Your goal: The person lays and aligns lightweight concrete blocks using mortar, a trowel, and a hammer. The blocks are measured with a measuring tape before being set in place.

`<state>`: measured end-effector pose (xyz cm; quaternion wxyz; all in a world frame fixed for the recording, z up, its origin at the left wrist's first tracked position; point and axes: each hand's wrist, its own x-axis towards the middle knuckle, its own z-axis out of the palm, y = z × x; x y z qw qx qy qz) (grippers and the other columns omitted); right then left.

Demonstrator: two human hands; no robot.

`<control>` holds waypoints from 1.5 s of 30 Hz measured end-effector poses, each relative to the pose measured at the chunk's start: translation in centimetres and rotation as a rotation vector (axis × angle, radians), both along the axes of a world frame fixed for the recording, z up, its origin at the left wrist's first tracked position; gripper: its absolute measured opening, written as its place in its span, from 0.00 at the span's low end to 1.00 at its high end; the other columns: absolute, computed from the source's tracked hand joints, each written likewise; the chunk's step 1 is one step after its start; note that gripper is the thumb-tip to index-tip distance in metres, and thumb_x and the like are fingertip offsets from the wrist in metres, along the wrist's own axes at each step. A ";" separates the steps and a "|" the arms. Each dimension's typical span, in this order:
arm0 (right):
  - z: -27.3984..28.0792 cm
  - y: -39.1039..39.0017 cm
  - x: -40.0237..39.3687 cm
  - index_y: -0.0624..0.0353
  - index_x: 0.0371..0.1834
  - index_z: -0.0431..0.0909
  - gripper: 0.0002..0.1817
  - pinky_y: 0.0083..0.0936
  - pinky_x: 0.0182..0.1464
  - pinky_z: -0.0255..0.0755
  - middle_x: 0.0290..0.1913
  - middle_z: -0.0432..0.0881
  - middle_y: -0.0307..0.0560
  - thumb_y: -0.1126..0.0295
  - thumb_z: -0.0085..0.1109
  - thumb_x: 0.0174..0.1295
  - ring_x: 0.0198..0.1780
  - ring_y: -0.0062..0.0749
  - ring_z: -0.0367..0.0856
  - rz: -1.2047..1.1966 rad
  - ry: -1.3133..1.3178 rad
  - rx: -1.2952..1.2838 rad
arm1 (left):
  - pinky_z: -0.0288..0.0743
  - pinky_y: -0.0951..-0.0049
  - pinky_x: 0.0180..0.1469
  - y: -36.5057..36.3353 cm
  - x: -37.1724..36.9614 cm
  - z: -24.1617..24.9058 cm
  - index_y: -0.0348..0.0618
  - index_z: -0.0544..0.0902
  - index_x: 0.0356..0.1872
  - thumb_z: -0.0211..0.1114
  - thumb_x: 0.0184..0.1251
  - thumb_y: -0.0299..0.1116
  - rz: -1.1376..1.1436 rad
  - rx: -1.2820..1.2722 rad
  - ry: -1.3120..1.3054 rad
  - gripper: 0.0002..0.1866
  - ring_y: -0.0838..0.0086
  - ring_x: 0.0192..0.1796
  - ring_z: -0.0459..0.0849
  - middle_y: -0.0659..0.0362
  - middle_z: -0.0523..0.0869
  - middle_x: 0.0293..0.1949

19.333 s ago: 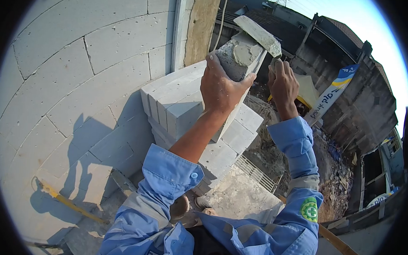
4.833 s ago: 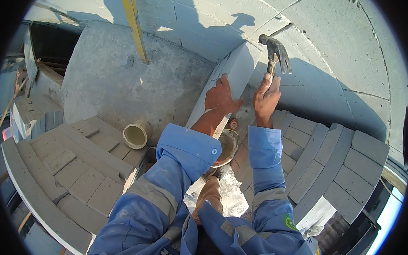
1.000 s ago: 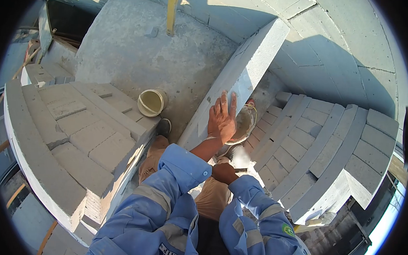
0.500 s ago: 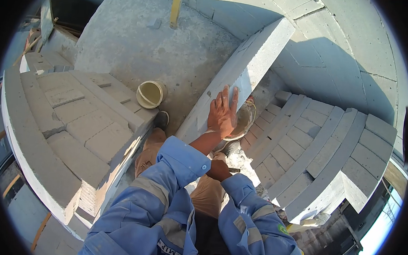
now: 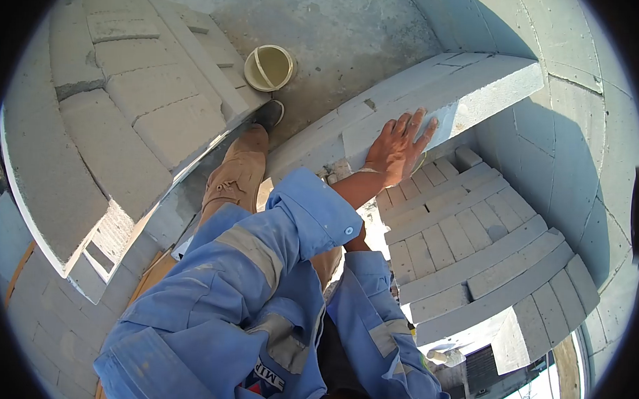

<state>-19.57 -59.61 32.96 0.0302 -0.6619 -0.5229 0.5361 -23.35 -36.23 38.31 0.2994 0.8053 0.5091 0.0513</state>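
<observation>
My left hand [image 5: 399, 149] lies flat with fingers spread on the top of a low wall of pale blocks [image 5: 499, 83]. Dust whitens its fingertips. My right forearm [image 5: 358, 239] passes beneath the left sleeve, and the cuff [image 5: 319, 206] hides the right hand, so its fingers and anything in them cannot be seen.
Left of me, pale blocks [image 5: 153, 116] are stacked. More blocks [image 5: 466, 236] are piled on the right, beyond the low wall. A whitish bucket [image 5: 270, 67] stands on the concrete floor [image 5: 360, 32] near my shoe [image 5: 269, 115]. A tall block wall [image 5: 582, 138] rises at right.
My view has turned and moved closer. The left hand stays flat on the low wall. The right hand, earlier closed around a dark handle, is now behind the left sleeve. The second bucket is out of sight.
</observation>
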 end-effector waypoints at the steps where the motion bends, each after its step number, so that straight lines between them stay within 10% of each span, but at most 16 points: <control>1: 0.2 -0.1 -0.2 0.51 0.50 0.86 0.20 0.41 0.47 0.81 0.46 0.89 0.52 0.51 0.63 0.61 0.46 0.48 0.88 0.146 -0.059 0.079 | 0.59 0.56 0.75 0.1 -0.1 0.0 0.51 0.48 0.83 0.62 0.63 0.30 0.003 0.003 0.004 0.47 0.54 0.77 0.59 0.46 0.54 0.79; 7: 2.2 7.7 1.7 0.54 0.48 0.86 0.21 0.45 0.40 0.82 0.42 0.89 0.53 0.50 0.58 0.64 0.40 0.51 0.89 0.438 -0.307 -0.231 | 0.60 0.57 0.74 -0.2 0.2 -0.5 0.52 0.49 0.82 0.63 0.63 0.30 -0.003 0.022 0.027 0.47 0.54 0.76 0.61 0.47 0.53 0.79; 12: -2.2 1.6 -0.8 0.58 0.51 0.82 0.22 0.47 0.47 0.78 0.43 0.87 0.59 0.51 0.59 0.65 0.47 0.58 0.86 -0.246 0.007 0.065 | 0.61 0.55 0.73 -0.3 0.4 -0.3 0.51 0.55 0.81 0.66 0.64 0.35 0.059 0.115 0.012 0.44 0.53 0.75 0.63 0.47 0.58 0.77; 16: 1.1 -2.4 -4.0 0.62 0.50 0.78 0.21 0.52 0.52 0.73 0.43 0.84 0.68 0.54 0.53 0.72 0.51 0.66 0.82 -0.309 -0.184 -0.170 | 0.61 0.54 0.74 0.4 -0.3 0.8 0.45 0.55 0.80 0.69 0.65 0.48 0.037 0.041 -0.082 0.47 0.51 0.75 0.65 0.43 0.59 0.77; 20: 2.1 -3.6 -5.3 0.50 0.41 0.74 0.21 0.20 0.19 0.57 0.24 0.68 0.33 0.45 0.43 0.79 0.18 0.17 0.63 -1.451 0.361 -0.628 | 0.59 0.56 0.76 0.2 -5.3 0.1 0.31 0.52 0.79 0.64 0.70 0.51 0.509 -0.447 -0.821 0.48 0.51 0.77 0.64 0.37 0.63 0.76; 24: -2.0 -1.9 -5.1 0.48 0.45 0.73 0.21 0.20 0.19 0.56 0.22 0.63 0.29 0.42 0.45 0.77 0.18 0.17 0.60 -1.988 0.863 -0.543 | 0.60 0.58 0.76 -3.2 -11.1 -6.4 0.34 0.58 0.78 0.53 0.77 0.56 1.244 -1.340 -0.427 0.41 0.51 0.77 0.64 0.40 0.65 0.75; 27: -3.8 1.5 -5.3 0.50 0.47 0.72 0.23 0.20 0.19 0.56 0.22 0.63 0.31 0.42 0.42 0.78 0.18 0.19 0.61 -2.085 0.998 -0.437 | 0.65 0.57 0.73 -4.1 -10.4 -8.6 0.38 0.70 0.71 0.49 0.79 0.58 1.194 -1.661 -0.900 0.34 0.53 0.70 0.73 0.46 0.76 0.68; 33: -4.3 5.0 -4.9 0.49 0.40 0.70 0.22 0.18 0.17 0.53 0.21 0.63 0.32 0.42 0.43 0.77 0.17 0.19 0.58 -1.925 0.929 -0.475 | 0.79 0.54 0.56 -1.9 -8.1 -11.0 0.43 0.81 0.56 0.45 0.81 0.50 1.253 -1.682 -0.995 0.24 0.58 0.50 0.87 0.53 0.88 0.49; 45: -4.7 6.6 -3.9 0.49 0.26 0.64 0.27 0.19 0.16 0.51 0.19 0.60 0.30 0.41 0.42 0.77 0.16 0.19 0.57 -1.847 0.893 -0.521 | 0.83 0.52 0.52 -2.3 -8.0 -12.3 0.39 0.80 0.56 0.44 0.80 0.46 1.292 -1.626 -1.015 0.23 0.57 0.46 0.89 0.50 0.88 0.47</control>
